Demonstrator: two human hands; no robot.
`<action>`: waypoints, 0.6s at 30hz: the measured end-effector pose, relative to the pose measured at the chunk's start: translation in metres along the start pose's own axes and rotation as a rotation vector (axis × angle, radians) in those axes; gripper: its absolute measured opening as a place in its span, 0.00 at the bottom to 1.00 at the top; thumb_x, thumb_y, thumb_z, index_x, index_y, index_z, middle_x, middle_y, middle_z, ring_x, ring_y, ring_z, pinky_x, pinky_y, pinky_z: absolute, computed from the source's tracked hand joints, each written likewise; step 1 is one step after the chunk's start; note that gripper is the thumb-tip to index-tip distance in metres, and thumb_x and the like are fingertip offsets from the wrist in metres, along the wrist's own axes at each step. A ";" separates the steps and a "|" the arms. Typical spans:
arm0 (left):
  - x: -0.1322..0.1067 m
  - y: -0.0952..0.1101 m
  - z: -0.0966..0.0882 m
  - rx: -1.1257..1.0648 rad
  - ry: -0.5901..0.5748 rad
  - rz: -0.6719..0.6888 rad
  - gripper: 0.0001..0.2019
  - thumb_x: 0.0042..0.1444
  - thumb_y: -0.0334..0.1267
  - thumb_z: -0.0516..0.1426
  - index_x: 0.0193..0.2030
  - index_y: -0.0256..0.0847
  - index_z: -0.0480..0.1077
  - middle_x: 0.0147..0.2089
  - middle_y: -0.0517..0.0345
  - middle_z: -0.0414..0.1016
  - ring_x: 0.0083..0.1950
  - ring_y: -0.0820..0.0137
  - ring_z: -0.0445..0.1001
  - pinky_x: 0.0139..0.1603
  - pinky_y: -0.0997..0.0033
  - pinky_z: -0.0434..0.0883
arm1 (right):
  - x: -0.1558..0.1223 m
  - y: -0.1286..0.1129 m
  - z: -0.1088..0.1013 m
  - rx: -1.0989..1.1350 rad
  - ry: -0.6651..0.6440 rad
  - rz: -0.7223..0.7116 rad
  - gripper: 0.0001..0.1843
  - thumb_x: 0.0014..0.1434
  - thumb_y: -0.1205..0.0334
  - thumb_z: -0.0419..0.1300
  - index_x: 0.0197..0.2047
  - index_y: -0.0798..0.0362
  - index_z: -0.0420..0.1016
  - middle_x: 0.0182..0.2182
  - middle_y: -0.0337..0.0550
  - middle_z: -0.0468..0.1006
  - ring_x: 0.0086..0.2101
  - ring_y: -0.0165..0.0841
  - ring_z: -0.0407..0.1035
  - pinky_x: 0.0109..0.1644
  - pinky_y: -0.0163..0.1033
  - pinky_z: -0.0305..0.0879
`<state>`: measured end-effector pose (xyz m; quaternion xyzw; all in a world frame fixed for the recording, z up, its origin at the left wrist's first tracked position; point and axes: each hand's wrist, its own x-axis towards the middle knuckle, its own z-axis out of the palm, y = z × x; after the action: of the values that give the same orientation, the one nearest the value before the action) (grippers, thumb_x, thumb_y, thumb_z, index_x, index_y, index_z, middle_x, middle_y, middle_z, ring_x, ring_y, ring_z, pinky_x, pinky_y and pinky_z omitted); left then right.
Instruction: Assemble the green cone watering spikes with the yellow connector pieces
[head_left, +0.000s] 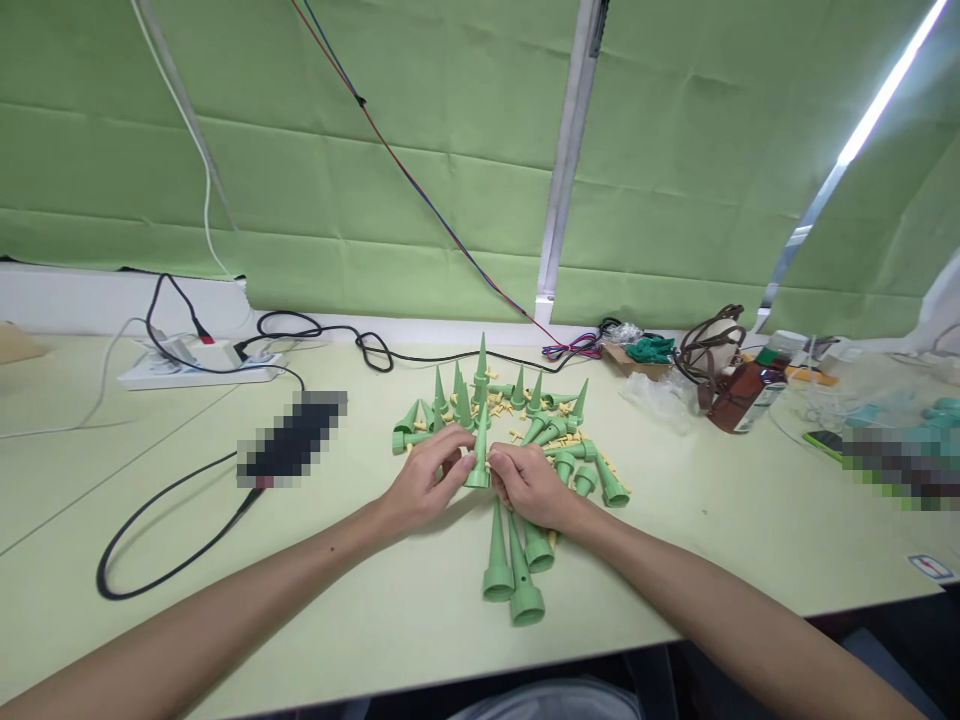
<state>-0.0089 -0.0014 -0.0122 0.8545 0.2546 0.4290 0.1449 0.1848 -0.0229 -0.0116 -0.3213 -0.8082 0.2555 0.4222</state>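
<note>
A green plastic cone spike [479, 455] stands upright between my two hands above the pale green table [360, 600]. My left hand [424, 483] pinches it from the left, fingers closed on its lower part. From the right, my right hand [527, 483] has its fingers curled against the spike's base; a small yellow piece may be in them, too small to tell. Behind the hands lies a heap of several green spikes [525, 415] mixed with small yellow pieces [571, 437]. Three finished-looking spikes [511, 570] lie side by side in front of my hands.
A white power strip [196, 364] with black cables [161, 545] sits at the back left, beside a blurred dark object [292, 440]. At the right are a brown bottle [742, 395], a cardboard box with green cloth [643, 355] and clear plastic bags [658, 395]. Green blinds hang behind.
</note>
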 end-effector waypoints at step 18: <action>-0.008 -0.001 0.005 0.202 0.036 0.213 0.09 0.63 0.32 0.56 0.50 0.41 0.64 0.46 0.50 0.68 0.26 0.79 0.63 0.27 0.75 0.66 | 0.003 -0.006 -0.001 0.008 0.080 0.195 0.36 0.71 0.42 0.38 0.14 0.50 0.52 0.10 0.34 0.54 0.16 0.27 0.51 0.25 0.36 0.54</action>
<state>-0.0089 -0.0054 -0.0210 0.8790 0.2069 0.4296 0.0071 0.1823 -0.0247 -0.0057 -0.4067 -0.7544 0.2858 0.4287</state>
